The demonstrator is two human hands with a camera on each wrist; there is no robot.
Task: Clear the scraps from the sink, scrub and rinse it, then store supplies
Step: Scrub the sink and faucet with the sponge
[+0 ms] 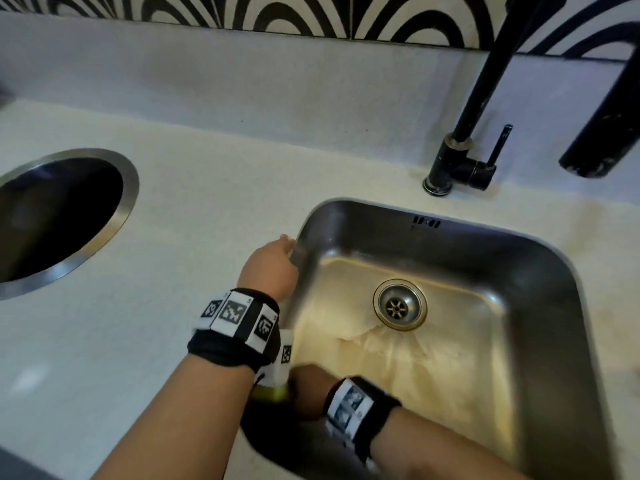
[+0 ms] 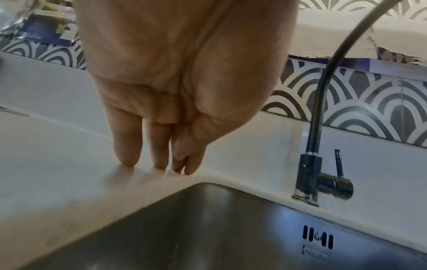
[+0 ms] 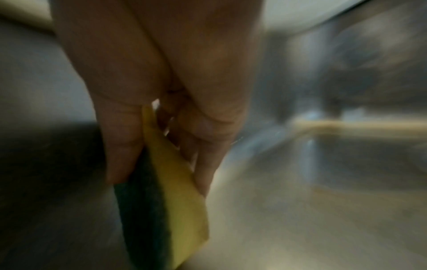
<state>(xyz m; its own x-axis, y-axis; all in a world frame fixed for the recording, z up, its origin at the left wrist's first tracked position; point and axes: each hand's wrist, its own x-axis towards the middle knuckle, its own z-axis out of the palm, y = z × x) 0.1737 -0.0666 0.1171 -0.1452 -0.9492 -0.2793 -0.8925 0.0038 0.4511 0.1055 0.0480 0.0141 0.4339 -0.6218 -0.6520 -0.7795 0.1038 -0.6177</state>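
right hand (image 3: 161, 109) pinching the sponge (image 3: 171, 201) down inside the sink (image 1: 540, 271), left hand (image 2: 175, 91) flat-fingered on the table (image 2: 57, 164) edge

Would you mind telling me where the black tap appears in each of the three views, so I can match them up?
Head: the black tap stands upper right, behind the sink.
Left wrist: it rises at right, beyond the sink's back corner.
Right wrist: not in it; only blurred steel, the right hand and sponge.
Shared landmark: the overflow slots.
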